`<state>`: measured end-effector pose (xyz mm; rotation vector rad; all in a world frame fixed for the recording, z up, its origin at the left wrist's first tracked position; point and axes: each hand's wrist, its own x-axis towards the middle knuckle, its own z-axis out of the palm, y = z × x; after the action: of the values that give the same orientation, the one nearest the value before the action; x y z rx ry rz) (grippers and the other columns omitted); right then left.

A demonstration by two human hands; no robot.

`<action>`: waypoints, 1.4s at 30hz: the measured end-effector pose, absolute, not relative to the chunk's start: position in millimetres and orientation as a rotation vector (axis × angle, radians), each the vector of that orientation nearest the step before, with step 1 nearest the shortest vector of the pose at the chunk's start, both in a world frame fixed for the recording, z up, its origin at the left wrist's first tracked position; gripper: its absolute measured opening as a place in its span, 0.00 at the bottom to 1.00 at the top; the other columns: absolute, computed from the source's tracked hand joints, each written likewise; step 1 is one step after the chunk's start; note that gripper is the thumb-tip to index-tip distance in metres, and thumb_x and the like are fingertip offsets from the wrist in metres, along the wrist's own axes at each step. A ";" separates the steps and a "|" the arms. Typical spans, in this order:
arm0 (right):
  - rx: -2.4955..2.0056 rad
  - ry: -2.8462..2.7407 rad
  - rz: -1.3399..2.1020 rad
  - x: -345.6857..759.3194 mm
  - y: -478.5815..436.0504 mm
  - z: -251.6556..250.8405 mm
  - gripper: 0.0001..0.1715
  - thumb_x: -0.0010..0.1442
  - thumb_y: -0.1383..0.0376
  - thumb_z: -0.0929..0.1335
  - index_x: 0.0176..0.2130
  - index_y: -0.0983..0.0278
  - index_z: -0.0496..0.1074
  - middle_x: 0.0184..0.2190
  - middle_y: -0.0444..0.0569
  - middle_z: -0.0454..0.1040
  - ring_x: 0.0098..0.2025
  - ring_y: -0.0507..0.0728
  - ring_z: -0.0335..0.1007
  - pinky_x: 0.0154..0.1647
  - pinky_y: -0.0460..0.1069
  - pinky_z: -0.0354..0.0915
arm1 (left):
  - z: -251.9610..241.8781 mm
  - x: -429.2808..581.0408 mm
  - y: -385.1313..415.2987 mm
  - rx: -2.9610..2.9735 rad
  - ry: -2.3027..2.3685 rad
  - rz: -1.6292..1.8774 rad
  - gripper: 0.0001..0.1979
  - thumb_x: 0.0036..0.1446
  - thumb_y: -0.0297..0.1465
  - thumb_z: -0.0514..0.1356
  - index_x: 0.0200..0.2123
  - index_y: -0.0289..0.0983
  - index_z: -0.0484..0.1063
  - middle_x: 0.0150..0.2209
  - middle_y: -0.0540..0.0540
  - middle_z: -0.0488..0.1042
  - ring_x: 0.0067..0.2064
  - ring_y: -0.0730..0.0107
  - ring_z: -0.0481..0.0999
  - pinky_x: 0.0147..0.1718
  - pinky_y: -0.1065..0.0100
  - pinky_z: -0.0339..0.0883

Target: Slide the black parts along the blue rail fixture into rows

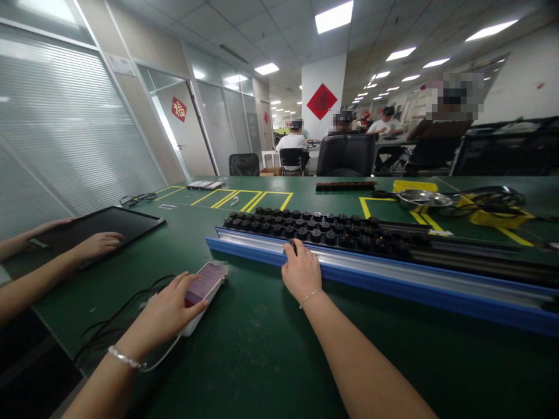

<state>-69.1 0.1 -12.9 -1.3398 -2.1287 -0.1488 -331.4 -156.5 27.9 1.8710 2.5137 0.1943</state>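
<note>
My left hand (172,305) rests with spread fingers over a phone (208,280), which has a lit screen and a white cable running from it. Its thumb lies across the phone's lower part. At the near side of a long blue rail (362,273) with a silvery channel, my right hand (302,269) has its fingers closed around a small black part (292,245). Behind the rail's channel stand rows of round black parts (317,227), close to my right fingertips.
At left, another person's hands touch a dark flat panel (122,224). Black cables (113,311) lie beside the phone. A metal bowl (425,199), a yellow tray (414,186) and tangled cords (493,201) sit at the back right of the green table (257,355).
</note>
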 end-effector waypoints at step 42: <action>-1.331 -2.112 -0.172 -69.5 0.0 -13.9 0.26 0.54 0.69 0.62 0.53 0.60 0.66 0.56 0.54 0.61 0.49 0.60 0.60 0.50 0.53 0.55 | 25.8 -262.8 -200.0 2.424 2.640 0.505 0.28 0.53 0.40 0.57 0.57 0.44 0.58 0.57 0.37 0.57 0.53 0.50 0.66 0.50 0.50 0.64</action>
<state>-69.5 0.0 -13.9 -1.3307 -2.1118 -0.1716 -262.8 -200.0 25.8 2.4236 2.6400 0.5051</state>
